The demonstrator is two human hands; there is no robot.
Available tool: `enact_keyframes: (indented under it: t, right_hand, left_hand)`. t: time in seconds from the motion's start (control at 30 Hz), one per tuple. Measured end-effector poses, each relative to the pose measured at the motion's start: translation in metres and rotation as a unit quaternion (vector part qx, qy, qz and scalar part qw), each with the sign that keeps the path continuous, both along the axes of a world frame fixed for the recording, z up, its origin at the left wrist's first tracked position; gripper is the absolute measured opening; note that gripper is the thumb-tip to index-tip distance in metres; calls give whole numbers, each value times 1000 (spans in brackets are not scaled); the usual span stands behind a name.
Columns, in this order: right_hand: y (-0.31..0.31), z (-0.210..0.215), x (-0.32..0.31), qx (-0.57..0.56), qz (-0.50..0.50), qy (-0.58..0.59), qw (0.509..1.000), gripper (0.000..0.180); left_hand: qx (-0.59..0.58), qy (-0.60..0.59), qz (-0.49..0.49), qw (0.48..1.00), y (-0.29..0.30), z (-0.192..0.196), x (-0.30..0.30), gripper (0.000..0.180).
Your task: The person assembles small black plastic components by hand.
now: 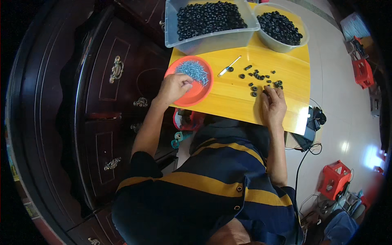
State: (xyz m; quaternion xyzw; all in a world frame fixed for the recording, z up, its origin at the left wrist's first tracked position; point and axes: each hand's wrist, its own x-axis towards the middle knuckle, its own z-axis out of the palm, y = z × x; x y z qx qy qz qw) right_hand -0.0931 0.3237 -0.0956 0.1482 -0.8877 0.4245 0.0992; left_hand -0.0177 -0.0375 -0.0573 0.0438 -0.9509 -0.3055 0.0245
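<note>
Orange plate (201, 92) overhanging table edge, left hand (174, 87) pinching screws (195, 70), right hand (273, 104) flat, open

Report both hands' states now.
Left hand: fingers pinched over screws in orange dish; grip unclear.
Right hand: flat on table, fingertips at black rings.

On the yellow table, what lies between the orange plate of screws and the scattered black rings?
In the head view, a small white-handled tool lies between the orange plate and the black rings; otherwise bare yellow table.
</note>
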Motion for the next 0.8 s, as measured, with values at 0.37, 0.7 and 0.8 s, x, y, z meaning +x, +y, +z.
enact_keyframes:
  t: [0.37,0.7,0.8]
  right_hand:
    - [-4,-5,1,44,4,74,996,17]
    - [4,-18,2,-71,14,-5,997,12]
    - [5,-22,1,-115,15,3,993,13]
  left_hand:
    - [-127,11,-27,991,4,-12,21,13]
    - [-104,42,-28,993,8,-11,23,19]
    - [-108,55,-20,992,8,-11,24,18]
